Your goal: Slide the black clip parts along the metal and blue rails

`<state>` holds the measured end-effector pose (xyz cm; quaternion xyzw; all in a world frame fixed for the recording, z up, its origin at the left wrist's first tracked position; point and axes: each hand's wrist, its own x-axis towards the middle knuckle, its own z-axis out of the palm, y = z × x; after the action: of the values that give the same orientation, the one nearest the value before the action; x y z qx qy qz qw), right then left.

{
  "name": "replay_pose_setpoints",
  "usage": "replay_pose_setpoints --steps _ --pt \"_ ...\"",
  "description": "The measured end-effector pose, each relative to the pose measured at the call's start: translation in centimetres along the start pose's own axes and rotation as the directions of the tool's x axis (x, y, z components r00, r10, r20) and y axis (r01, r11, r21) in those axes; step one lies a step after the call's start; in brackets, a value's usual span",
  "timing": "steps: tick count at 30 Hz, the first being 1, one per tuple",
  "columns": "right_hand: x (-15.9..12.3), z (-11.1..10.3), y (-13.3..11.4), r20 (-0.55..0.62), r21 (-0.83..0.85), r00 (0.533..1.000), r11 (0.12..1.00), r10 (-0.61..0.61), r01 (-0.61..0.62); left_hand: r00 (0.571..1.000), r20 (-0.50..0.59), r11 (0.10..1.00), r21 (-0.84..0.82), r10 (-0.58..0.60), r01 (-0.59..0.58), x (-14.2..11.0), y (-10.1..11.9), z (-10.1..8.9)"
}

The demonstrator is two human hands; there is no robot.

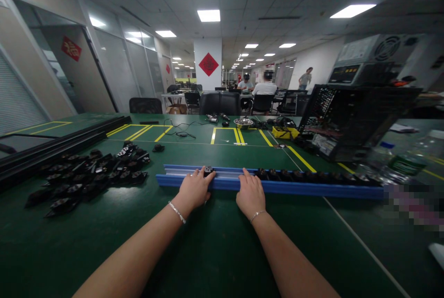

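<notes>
A long blue rail [305,189] lies across the green table [215,242] in front of me. Several small black parts [312,176] sit in a row in its right half. My left hand [194,189] rests on the rail's near edge, its fingertips pinching a small black part [208,170] standing in the channel. My right hand [250,193] lies on the rail a little to the right, fingers stretched forward toward the start of the row, holding nothing.
A heap of black parts [93,173] lies at the left, with long black rails [58,143] behind it. A metal bowl [243,123], a yellow box [282,132] and an open computer case [350,120] stand further back. Plastic bottles [409,159] lie at right. People sit at distant desks.
</notes>
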<state>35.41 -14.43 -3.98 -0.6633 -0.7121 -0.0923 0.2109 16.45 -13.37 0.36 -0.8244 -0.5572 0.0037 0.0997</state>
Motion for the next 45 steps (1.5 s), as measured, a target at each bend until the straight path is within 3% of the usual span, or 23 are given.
replay_pose_setpoints --steps 21,45 --pt "0.0 -0.1 0.0 0.02 -0.001 1.0 1.0 0.015 -0.015 0.997 -0.06 0.999 0.013 -0.04 0.041 -0.4 -0.7 0.9" --pt "0.0 -0.1 -0.1 0.013 0.01 1.0 1.0 0.019 -0.019 0.995 -0.046 0.995 -0.039 -0.091 0.089 -0.6 -1.0 1.0"
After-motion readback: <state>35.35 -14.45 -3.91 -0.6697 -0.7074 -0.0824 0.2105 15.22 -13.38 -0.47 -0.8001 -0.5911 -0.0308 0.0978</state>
